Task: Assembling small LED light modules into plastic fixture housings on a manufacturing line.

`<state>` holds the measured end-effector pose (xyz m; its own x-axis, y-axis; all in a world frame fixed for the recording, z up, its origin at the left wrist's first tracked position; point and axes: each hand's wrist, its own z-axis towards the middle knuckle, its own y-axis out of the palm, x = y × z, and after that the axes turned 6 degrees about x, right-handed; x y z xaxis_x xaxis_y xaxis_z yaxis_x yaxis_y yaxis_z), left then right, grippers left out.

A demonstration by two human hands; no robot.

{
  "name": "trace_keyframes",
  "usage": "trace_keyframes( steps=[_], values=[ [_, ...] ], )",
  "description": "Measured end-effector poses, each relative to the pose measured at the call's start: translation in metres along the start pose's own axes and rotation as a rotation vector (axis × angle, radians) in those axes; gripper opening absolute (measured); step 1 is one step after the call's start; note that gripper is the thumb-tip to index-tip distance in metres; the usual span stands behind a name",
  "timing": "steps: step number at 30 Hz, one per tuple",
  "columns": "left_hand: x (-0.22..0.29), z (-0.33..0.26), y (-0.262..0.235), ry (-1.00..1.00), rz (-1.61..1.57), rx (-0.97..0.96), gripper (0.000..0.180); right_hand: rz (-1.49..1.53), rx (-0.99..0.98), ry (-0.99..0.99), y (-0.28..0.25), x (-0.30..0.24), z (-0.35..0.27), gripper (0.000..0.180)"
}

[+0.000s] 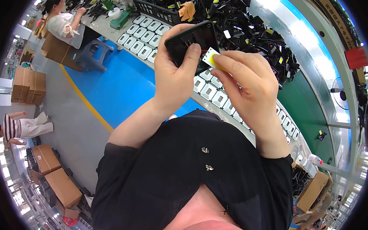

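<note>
Two hands meet at twelve o'clock. A black plastic housing (189, 41) sits gripped in the left hand (174, 76), thumb across its face. At its four o'clock edge, the right hand (246, 82) pinches a small white-and-yellow chip (211, 58). Rows of white trays (144, 40) line the workbench (100, 25) behind, with a black parts pile (255, 32) toward two o'clock.

black housing (193, 40) partly hidden by hands, white-yellow chip (211, 58) half covered by fingers (234, 68)

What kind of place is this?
Most likely an electronics assembly factory: rows of small white parts line the long workbench, a heap of black wired parts lies beyond, and cardboard boxes sit on the floor.
</note>
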<state>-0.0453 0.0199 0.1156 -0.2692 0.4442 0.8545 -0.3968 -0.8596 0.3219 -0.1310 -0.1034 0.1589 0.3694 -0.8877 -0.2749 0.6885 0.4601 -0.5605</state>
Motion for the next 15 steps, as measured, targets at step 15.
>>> trace_keyframes(
  steps=[15],
  values=[
    [0.024,-0.017,-0.008,-0.07,-0.362,-0.271,0.059,-0.031,0.221,-0.195,0.017,-0.013,0.004,0.033]
  ],
)
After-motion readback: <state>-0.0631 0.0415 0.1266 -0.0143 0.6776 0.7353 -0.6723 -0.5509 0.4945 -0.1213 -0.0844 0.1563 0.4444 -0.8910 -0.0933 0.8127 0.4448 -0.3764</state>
